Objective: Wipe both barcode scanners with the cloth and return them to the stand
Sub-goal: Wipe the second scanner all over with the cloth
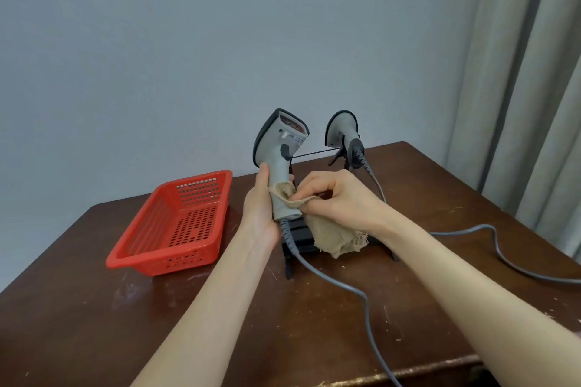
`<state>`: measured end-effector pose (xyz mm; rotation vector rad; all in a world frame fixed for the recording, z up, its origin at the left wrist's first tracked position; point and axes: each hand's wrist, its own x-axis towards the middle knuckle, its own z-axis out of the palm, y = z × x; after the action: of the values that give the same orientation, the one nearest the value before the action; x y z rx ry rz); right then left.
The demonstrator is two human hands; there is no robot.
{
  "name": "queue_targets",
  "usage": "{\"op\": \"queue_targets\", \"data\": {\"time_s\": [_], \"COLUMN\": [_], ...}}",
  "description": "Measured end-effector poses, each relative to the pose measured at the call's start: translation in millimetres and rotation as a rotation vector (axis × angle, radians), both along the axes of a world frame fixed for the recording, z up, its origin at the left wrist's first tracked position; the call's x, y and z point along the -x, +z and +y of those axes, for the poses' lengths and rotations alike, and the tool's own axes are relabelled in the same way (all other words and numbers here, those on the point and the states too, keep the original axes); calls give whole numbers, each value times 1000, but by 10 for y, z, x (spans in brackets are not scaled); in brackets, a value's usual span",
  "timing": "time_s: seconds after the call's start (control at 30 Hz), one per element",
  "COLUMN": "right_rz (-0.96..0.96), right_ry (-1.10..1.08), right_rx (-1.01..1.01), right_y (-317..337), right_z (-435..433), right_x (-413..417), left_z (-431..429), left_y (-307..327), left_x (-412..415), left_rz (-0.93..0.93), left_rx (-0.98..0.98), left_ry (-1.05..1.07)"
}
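My left hand (262,204) grips the handle of a grey barcode scanner (279,141), held upright above the table with its red window facing me. My right hand (336,198) pinches a beige cloth (333,237) and presses part of it around the lower handle; the rest hangs down. The second grey scanner (342,129) rests on the black stand (301,236) behind my hands, at its right end. The stand's base is partly hidden by the cloth and my hands.
A red perforated plastic basket (176,223) sits on the dark wooden table (314,324) to the left. Grey cables (352,289) run from both scanners toward the front and right edges. A curtain (534,88) hangs at the right.
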<state>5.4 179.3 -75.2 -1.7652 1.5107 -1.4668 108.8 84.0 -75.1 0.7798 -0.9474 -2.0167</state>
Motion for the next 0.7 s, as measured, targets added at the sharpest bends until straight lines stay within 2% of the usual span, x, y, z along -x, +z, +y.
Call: {"op": "queue_targets", "data": {"time_s": [0.07, 0.17, 0.23, 0.4, 0.47, 0.7], "right_rz": [-18, -44, -61, 75, 115, 218], "right_ry": [-32, -310, -399, -102, -82, -597], "right_rx": [1, 120, 169, -18, -63, 231], "right_y": [17, 43, 48, 40, 29, 184], "right_z": [-28, -171, -215, -50, -30, -227], "right_x": [15, 50, 61, 30, 11, 29], "left_z": [13, 112, 137, 1, -28, 107], "left_y": [-25, -33, -39, -69, -92, -152], "left_x": [-7, 36, 81, 56, 56, 122], "left_rz": [-2, -44, -49, -34, -92, -118], "left_rx": [-33, 3, 36, 56, 76, 179], "left_ry": [-1, -13, -33, -69, -62, -17]}}
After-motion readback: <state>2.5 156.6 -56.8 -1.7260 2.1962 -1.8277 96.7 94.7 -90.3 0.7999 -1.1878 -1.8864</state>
